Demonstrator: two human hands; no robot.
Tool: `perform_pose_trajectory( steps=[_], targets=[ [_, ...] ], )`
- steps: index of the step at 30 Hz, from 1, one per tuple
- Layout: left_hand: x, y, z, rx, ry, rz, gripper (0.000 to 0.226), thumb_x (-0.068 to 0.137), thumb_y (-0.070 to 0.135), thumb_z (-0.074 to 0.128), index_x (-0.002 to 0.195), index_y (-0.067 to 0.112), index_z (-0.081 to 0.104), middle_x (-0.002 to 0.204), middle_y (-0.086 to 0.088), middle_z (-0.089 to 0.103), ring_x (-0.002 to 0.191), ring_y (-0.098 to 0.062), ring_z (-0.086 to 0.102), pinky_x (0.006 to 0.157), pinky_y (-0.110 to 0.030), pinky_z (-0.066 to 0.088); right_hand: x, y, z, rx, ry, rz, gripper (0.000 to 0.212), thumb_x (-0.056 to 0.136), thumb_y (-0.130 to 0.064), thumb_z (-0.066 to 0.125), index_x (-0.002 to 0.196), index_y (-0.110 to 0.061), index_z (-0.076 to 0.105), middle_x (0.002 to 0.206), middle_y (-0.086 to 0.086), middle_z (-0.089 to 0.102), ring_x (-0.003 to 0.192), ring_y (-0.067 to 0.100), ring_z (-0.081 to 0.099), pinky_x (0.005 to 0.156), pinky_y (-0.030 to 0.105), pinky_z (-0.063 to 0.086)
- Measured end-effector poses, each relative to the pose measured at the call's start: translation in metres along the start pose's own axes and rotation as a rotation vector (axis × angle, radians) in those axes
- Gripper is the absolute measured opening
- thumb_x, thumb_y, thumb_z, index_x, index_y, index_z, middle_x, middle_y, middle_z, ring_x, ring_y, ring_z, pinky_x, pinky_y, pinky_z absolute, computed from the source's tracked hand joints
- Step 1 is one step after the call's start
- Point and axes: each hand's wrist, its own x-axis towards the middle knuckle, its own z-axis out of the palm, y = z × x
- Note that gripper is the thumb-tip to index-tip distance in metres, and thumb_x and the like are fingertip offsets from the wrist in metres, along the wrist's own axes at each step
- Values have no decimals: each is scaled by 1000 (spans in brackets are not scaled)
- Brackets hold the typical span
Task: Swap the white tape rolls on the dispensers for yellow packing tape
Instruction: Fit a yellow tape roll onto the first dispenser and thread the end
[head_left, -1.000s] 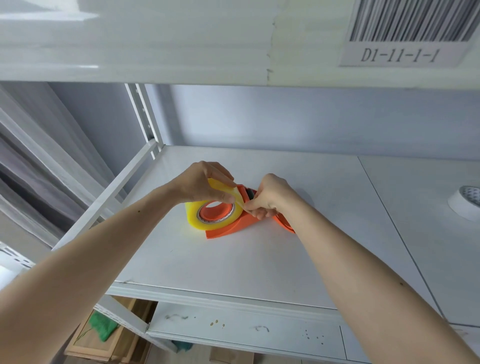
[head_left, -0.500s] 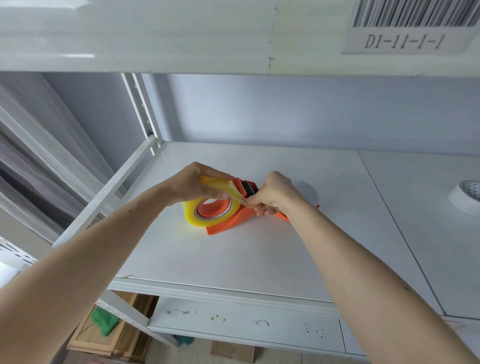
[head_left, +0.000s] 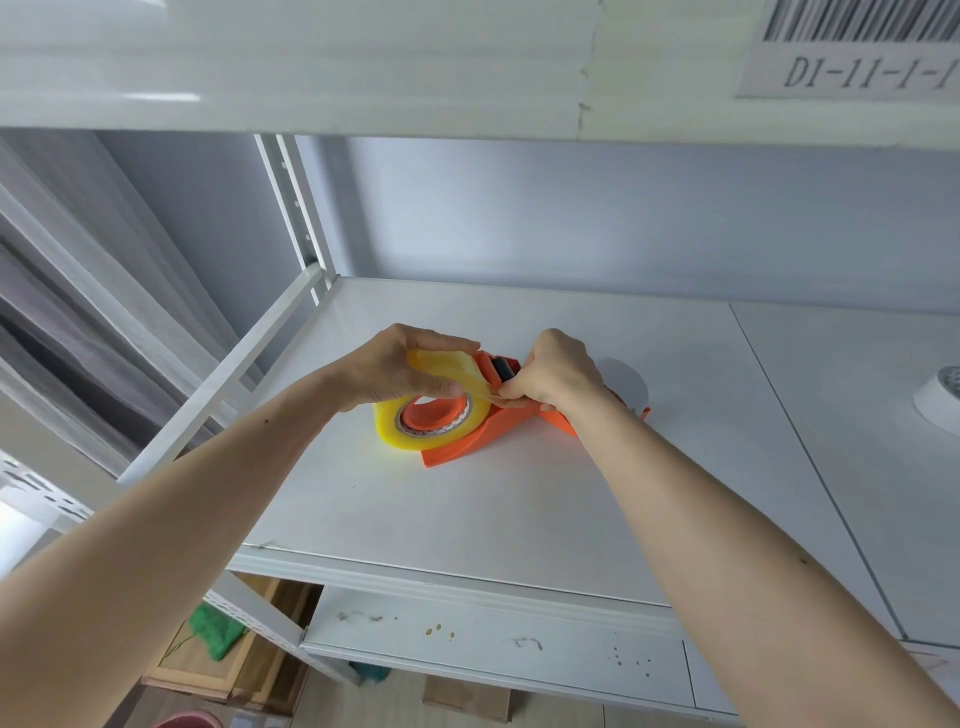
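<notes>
Here we have two bare hands at work on one shelf. Our left hand curls over the top of the yellow tape roll, fingers wrapped over its far edge and thumb pressing on the loose strip that rises off the roll. Our right hand sits at three o'clock from the left one, fingertips pinching the end of that same strip just beside the black roller of the dispenser.

We count one yellow roll, seated on the orange hub of one orange dispenser, which lies on its side on the shelf. The roll is at the nine o'clock end of the dispenser; the roller end lies toward one o'clock, under our right hand. We count one white tape roll, well apart at three o'clock, cut by the frame edge and lying flat on the neighbouring shelf panel.

The shelf is white, with a seam between two panels running off toward five o'clock. A white slotted upright stands at eleven o'clock, with a pale grey wall behind. The shelf above carries a barcode label at one o'clock reading D1-11-1-1. Below, at seven o'clock, we see a lower shelf with small specks, something green and a wooden frame on the floor.
</notes>
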Motion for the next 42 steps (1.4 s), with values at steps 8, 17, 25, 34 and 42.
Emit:
perform_pose_trajectory(
  steps=[8, 17, 25, 34, 42],
  targets=[
    [-1, 0, -3, 17, -15, -18, 58, 70, 30, 89, 122, 46, 68, 113, 29, 67, 109, 0, 62, 91, -15, 48, 11, -7, -4, 122, -24, 41, 38, 66, -13, 89, 94, 6, 71, 78, 15, 72, 65, 31, 76, 73, 43, 64],
    [5, 5, -2, 128, -119, 4, 46, 79, 33, 84, 119, 49, 69, 118, 11, 53, 109, -6, 57, 91, -21, 47, 13, -6, 4, 28, 49, -15, 35, 72, -28, 83, 90, -2, 69, 83, 11, 73, 64, 29, 72, 71, 41, 64],
    [13, 17, -1, 472, -196, 83, 42, 92, 30, 68, 128, 50, 62, 114, 3, 50, 109, -12, 50, 99, -28, 39, 15, -4, 5, -23, 9, -29, 26, 73, -18, 82, 85, -1, 66, 79, 14, 72, 68, 30, 75, 72, 38, 64],
    [16, 12, 6, 494, -129, 131, 35, 75, 55, 79, 108, 46, 74, 122, 23, 64, 112, -8, 51, 98, -27, 42, 15, -1, 5, -3, -52, -14, 27, 70, -14, 85, 87, 0, 69, 74, 14, 74, 67, 27, 76, 73, 36, 64],
    [18, 13, 8, 266, -7, 24, 12, 87, 30, 72, 89, 32, 84, 105, 17, 74, 100, -3, 67, 98, -34, 52, 3, 2, 8, 77, -89, -96, 22, 80, -14, 78, 90, 4, 71, 87, 16, 72, 76, 25, 61, 53, 22, 39]
  ],
)
